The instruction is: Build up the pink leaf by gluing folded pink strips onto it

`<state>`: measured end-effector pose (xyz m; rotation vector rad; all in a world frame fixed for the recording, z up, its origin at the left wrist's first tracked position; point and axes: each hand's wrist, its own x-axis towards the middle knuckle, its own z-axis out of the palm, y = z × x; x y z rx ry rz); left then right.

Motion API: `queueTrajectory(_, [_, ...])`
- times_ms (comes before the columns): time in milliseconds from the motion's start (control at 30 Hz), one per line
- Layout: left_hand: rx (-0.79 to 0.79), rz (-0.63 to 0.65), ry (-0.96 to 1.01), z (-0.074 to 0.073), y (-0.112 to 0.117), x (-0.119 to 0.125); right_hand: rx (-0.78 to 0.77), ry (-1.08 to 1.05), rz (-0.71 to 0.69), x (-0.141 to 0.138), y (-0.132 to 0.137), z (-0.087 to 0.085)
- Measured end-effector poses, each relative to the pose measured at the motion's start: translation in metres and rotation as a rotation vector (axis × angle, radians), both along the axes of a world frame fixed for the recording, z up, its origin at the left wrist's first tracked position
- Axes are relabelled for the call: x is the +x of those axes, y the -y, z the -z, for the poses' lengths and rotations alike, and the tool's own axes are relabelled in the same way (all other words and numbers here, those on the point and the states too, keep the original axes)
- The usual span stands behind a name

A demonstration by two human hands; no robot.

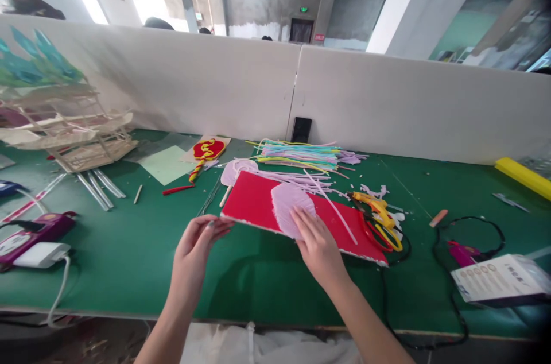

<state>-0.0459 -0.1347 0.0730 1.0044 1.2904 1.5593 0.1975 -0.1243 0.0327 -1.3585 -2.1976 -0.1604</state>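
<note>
My left hand [201,240] pinches the near left corner of a red board [252,197], which is tilted a little above the table. A lilac ribbed oval piece [286,206], seemingly made of pipe cleaners, lies on the board. My right hand [321,246] grips this piece at the board's near edge, fingers on top and thumb mostly hidden. A loose lilac pipe cleaner [333,209] lies across the board to its right. Scissors [381,236] with red and yellow handles overlap the board's right end. Behind the board sits another lilac rounded piece [236,170].
A bundle of coloured pipe cleaners [297,154] lies at the back, near a black phone-like object [301,130]. A yellow glue gun [374,203] is on the right. Power strips [38,237], cables and a white box [501,279] flank the green table [150,272]. A white partition [206,82] stands behind.
</note>
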Motion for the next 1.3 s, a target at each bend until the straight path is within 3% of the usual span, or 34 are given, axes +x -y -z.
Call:
queueTrajectory(67, [0.036, 0.054, -0.092, -0.004, -0.001, 0.009, 0.018, -0.056, 0.018, 0.004, -0.01, -0.015])
queueTrajectory(133, [0.038, 0.121, -0.334, 0.003, -0.002, 0.018, 0.013, -0.114, 0.025, 0.008, -0.019, -0.032])
queueTrajectory(267, [0.026, 0.246, -0.919, 0.043, -0.005, 0.032, -0.003, -0.224, 0.061, 0.015, -0.029, -0.055])
queueTrajectory(367, [0.071, 0.17, -1.216, 0.073, -0.01, 0.041, -0.011, -0.268, 0.081, 0.017, -0.029, -0.06])
queueTrajectory(467, [0.054, 0.105, -1.387, 0.086, -0.013, 0.05, -0.023, -0.27, 0.079, 0.016, -0.027, -0.058])
queueTrajectory(567, [0.061, 0.143, -1.458, 0.085, -0.012, 0.064, -0.035, -0.253, 0.066, 0.014, -0.027, -0.054])
queueTrajectory(767, [0.238, 0.468, -1.442, 0.071, 0.0, 0.097, -0.045, -0.232, 0.057, 0.011, -0.029, -0.049])
queueTrajectory(933, [0.324, 0.639, -1.436, 0.063, -0.001, 0.1, -0.052, -0.193, 0.044, 0.008, -0.027, -0.042])
queueTrajectory(1300, [0.134, 0.335, -1.632, 0.07, -0.03, 0.047, -0.061, -0.075, 0.031, -0.005, -0.015, -0.017])
